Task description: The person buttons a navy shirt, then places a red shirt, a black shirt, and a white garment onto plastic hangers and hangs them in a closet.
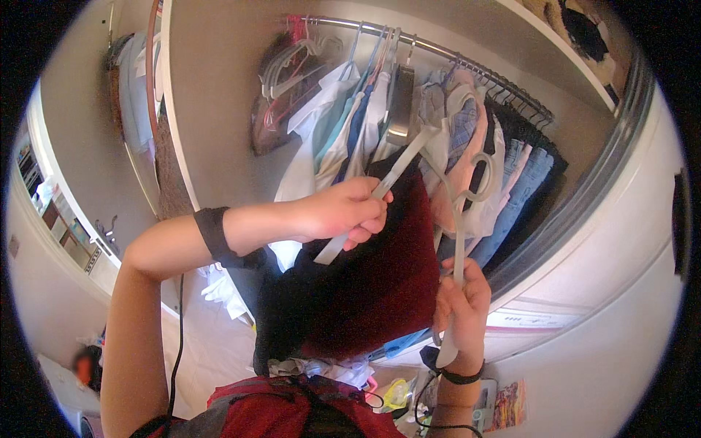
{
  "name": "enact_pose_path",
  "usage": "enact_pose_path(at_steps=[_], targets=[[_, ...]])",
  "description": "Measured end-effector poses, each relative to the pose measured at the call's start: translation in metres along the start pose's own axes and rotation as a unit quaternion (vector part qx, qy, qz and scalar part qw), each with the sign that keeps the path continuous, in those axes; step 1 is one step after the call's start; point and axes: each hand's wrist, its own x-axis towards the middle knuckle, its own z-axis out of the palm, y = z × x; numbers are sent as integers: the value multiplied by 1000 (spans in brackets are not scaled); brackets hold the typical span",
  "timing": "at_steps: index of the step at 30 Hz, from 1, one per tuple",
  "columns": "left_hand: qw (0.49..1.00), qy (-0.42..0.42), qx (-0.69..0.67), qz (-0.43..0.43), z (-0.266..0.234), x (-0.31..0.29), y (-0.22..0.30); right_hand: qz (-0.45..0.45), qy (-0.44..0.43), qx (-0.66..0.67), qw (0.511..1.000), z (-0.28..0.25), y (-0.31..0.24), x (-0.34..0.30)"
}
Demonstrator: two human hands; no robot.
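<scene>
My left hand point(350, 212) is closed around one arm of a white plastic clothes hanger point(403, 165). The other arm of that hanger runs down through my right hand point(465, 301), whose fingers are closed on it. The hanger's curved hook point(482, 179) points up between the hands, toward the clothes behind. A dark red and black garment point(387, 274) hangs below and between my hands, beneath my left forearm. Its upper part is dark, and how it is held up is hidden. Dark bands circle both my wrists.
Before me is an open wardrobe with a metal rail point(431, 45). Shirts point(328, 109) and jeans point(529, 182) hang from it, with bare hangers point(303, 62) at its left end. A shelf point(562, 51) runs above. Clothes point(332, 371) lie in a heap below.
</scene>
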Motion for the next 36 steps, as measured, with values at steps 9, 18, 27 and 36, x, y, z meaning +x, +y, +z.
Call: enact_pose_path(at_steps=[9, 18, 27, 36], targets=[[994, 112, -9, -18, -7, -21, -26, 29, -39, 10, 999, -33, 13, 37], [980, 196, 1, -41, -2, -68, -1, -26, -9, -14, 1000, -23, 30, 67], [988, 126, -71, -58, -9, -124, 10, -99, 14, -80, 992, 4, 15, 148], [990, 107, -49, -73, -35, -207, 13, -152, 27, -158, 975, 22, -36, 250]])
